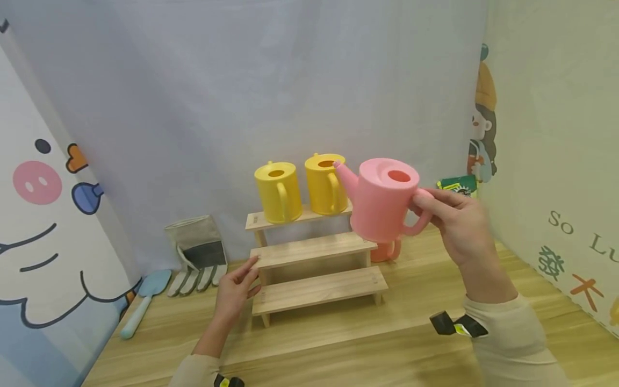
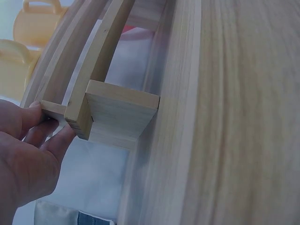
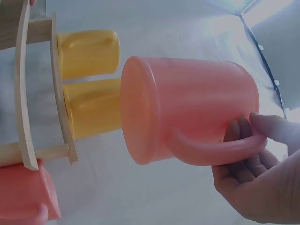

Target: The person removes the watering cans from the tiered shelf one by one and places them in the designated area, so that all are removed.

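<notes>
A pink watering can (image 1: 384,207) hangs in the air at the right of the wooden step shelf (image 1: 314,250). My right hand (image 1: 456,226) grips it by its handle, with the spout pointing left. My left hand (image 1: 235,287) is at the shelf's left end; in the left wrist view its thumb and fingers (image 2: 60,140) pinch the end of a step. Two yellow watering cans, one on the left (image 1: 271,193) and one on the right (image 1: 319,185), stand on the top step. Behind the shelf's right end, another pink watering can (image 1: 384,251) is partly hidden.
Work gloves (image 1: 198,255) lean against the back curtain at the left. Beside them a light blue hand shovel (image 1: 145,303) lies on the wooden table (image 1: 295,355). A green packet (image 1: 456,185) stands at the back right, partly behind my right hand.
</notes>
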`<state>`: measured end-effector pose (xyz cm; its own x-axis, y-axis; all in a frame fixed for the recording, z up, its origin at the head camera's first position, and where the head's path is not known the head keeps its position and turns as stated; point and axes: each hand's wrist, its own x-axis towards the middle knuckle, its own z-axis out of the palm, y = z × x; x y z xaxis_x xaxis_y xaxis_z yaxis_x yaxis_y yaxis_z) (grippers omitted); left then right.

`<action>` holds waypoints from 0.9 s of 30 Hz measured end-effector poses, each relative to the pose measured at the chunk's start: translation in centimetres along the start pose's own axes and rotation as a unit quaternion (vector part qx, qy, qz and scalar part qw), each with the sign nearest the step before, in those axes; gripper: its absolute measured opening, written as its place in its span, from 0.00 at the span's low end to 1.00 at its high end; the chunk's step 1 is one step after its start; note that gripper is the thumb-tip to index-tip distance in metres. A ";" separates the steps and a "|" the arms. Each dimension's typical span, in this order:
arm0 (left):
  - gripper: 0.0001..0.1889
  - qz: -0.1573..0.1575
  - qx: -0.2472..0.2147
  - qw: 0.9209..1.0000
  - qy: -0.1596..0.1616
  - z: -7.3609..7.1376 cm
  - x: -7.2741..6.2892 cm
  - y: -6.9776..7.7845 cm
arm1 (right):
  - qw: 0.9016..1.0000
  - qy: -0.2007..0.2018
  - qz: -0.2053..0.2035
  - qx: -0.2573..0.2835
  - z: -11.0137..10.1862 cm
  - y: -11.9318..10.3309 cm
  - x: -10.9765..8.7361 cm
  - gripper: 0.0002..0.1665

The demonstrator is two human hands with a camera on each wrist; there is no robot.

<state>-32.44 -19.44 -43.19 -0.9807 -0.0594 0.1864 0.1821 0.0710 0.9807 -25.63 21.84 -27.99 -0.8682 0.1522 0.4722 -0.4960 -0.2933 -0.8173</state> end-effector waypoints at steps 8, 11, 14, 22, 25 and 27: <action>0.21 0.002 -0.002 1.000 -0.006 -0.1 0.0 -0.1 | 0.997 0.062 -0.016 0.049 -2.6 -1.0 0.7 0.07; 0.21 0.003 -0.003 1.000 -0.007 -0.1 -0.1 0.0 | 0.995 0.092 -0.016 0.046 -3.3 -0.9 1.1 0.09; 0.21 0.003 -0.003 1.000 -0.006 -0.1 -0.1 0.0 | 0.992 0.125 -0.004 0.033 -3.8 -0.7 1.5 0.11; 0.21 0.000 0.007 1.000 -0.004 0.0 -0.2 -0.1 | 0.982 0.185 0.022 -0.004 -6.2 1.3 2.6 0.10; 0.21 0.001 0.006 1.000 -0.004 0.0 -0.1 -0.1 | 0.976 0.211 0.050 -0.031 -7.1 2.3 3.1 0.08; 0.21 0.002 0.005 1.000 -0.004 0.0 -0.1 -0.1 | 0.972 0.222 0.066 -0.038 -7.7 3.0 3.3 0.06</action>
<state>-32.37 -19.42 -43.26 -0.9803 -0.0514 0.1907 0.1862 0.0805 0.9792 -30.10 28.68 -31.40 -0.8366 0.5150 0.1865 -0.3645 -0.2693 -0.8914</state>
